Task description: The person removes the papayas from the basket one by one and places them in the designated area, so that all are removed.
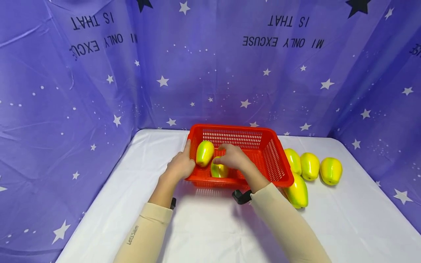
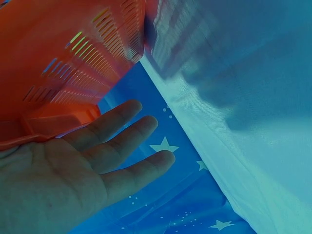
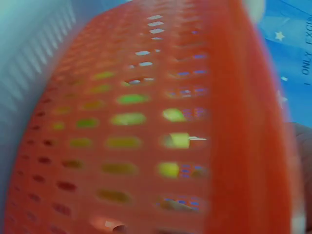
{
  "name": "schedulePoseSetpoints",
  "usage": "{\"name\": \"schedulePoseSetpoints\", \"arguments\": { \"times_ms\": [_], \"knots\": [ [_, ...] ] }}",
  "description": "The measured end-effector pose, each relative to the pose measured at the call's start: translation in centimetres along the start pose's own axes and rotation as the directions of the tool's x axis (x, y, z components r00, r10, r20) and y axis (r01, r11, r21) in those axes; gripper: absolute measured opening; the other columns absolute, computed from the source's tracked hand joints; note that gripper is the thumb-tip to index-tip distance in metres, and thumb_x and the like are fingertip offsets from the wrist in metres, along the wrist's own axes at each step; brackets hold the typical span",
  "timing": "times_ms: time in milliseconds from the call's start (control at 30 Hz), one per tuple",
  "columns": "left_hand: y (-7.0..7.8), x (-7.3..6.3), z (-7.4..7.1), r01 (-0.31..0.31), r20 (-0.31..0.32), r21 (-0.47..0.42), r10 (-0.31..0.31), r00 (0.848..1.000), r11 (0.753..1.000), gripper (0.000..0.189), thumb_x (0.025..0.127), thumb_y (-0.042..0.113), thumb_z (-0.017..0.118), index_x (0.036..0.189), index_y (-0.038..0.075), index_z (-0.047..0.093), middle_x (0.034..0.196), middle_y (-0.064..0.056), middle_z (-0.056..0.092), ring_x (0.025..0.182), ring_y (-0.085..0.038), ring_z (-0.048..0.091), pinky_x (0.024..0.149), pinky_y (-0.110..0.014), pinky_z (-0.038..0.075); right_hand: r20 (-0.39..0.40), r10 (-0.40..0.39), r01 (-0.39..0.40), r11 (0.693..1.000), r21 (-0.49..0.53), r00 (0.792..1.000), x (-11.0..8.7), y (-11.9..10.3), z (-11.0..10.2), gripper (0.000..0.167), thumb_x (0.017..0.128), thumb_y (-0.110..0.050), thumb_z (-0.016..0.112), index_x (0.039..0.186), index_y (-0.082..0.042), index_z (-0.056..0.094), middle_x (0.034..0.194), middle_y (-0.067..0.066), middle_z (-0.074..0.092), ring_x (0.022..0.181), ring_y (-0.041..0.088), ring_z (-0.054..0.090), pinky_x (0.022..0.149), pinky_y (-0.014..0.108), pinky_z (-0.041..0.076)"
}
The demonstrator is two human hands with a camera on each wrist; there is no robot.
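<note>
A bench (image 1: 361, 219) with a white, lightly creased cloth surface and rounded far corners carried everything. Toward its far side, around the middle, a red slotted basket (image 1: 230, 127) sat upright, its long sides running left to right, and its slots threw a patterned shadow on the cloth. Four yellow-green fruits lay just right of it. The leftmost far fruit (image 1: 294, 159) was partly hidden by the basket's rim; a middle fruit (image 1: 310, 167) lay close beside that one, and the rightmost fruit (image 1: 331, 171) a little apart. The near fruit (image 1: 298, 193) lay tilted beside the basket's near right corner.
</note>
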State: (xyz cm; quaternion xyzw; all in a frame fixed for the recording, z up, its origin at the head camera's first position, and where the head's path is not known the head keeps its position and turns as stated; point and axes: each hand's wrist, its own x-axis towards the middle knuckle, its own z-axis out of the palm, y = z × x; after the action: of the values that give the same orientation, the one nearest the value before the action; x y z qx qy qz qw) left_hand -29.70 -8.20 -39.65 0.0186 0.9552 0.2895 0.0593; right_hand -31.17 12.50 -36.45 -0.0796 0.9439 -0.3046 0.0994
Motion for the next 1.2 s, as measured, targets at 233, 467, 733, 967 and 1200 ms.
{"name": "schedulePoseSetpoints", "arguments": {
  "times_ms": [233, 467, 733, 967, 1200],
  "knots": [
    [0.3, -0.1, 0.2, -0.005, -0.001, -0.007, 0.005, 1.000, 1.000, 0.084, 0.095, 0.019, 0.042, 0.169, 0.021, 0.003, 0.142, -0.023, 0.055, 0.121, -0.040, 0.059, 0.102, -0.065, 0.042, -0.008, 0.026, -0.026, 1.000, 0.004, 1.000, 0.2, 0.1, 1.1, 0.059, 0.085, -0.025, 0.080, 0.138, -0.005, 0.063, 0.129, 0.014, 0.069, 0.102, 0.029, 0.063, 0.091, 0.042, 0.055],
    [0.6, -0.1, 0.0, -0.012, -0.007, -0.006, 0.012, 1.000, 1.000, 0.084, 0.095, 0.019, 0.042, 0.169, 0.021, 0.002, 0.146, -0.023, 0.054, 0.126, -0.040, 0.057, 0.104, -0.065, 0.041, -0.015, 0.006, -0.007, 0.998, -0.058, 1.000, 0.3, 0.1, 1.5, 0.054, 0.084, -0.020, 0.081, 0.134, -0.003, 0.066, 0.126, 0.013, 0.070, 0.103, 0.028, 0.063, 0.094, 0.042, 0.054],
    [0.5, 0.0, 0.1, -0.015, -0.008, -0.006, 0.015, 1.000, 1.000, 0.083, 0.095, 0.019, 0.041, 0.169, 0.021, 0.003, 0.145, -0.024, 0.054, 0.126, -0.040, 0.057, 0.103, -0.065, 0.042, -0.013, 0.014, -0.015, 0.997, -0.074, 1.000, 0.3, -0.2, 1.4, 0.051, 0.083, -0.018, 0.082, 0.130, -0.004, 0.069, 0.127, 0.013, 0.070, 0.105, 0.028, 0.061, 0.095, 0.041, 0.054],
    [0.1, 0.0, 0.0, -0.009, 0.004, 0.003, 0.009, 1.000, 1.000, 0.084, 0.094, 0.018, 0.040, 0.168, 0.020, 0.001, 0.144, -0.023, 0.054, 0.124, -0.040, 0.058, 0.102, -0.065, 0.043, -0.035, -0.002, 0.000, 0.998, -0.067, 0.999, 0.0, -0.4, 0.5, 0.051, 0.082, -0.020, 0.083, 0.129, -0.005, 0.070, 0.125, 0.014, 0.070, 0.107, 0.030, 0.063, 0.094, 0.041, 0.056],
    [-0.1, 0.1, 0.0, -0.002, 0.012, -0.006, 0.003, 1.000, 1.000, 0.084, 0.094, 0.019, 0.041, 0.168, 0.020, 0.001, 0.147, -0.024, 0.052, 0.128, -0.040, 0.056, 0.104, -0.066, 0.042, -0.036, -0.001, 0.000, 1.000, -0.030, 0.999, -0.4, -0.3, -0.5, 0.050, 0.085, -0.019, 0.082, 0.131, -0.005, 0.069, 0.126, 0.014, 0.069, 0.106, 0.029, 0.063, 0.091, 0.040, 0.058]
  ]
}}
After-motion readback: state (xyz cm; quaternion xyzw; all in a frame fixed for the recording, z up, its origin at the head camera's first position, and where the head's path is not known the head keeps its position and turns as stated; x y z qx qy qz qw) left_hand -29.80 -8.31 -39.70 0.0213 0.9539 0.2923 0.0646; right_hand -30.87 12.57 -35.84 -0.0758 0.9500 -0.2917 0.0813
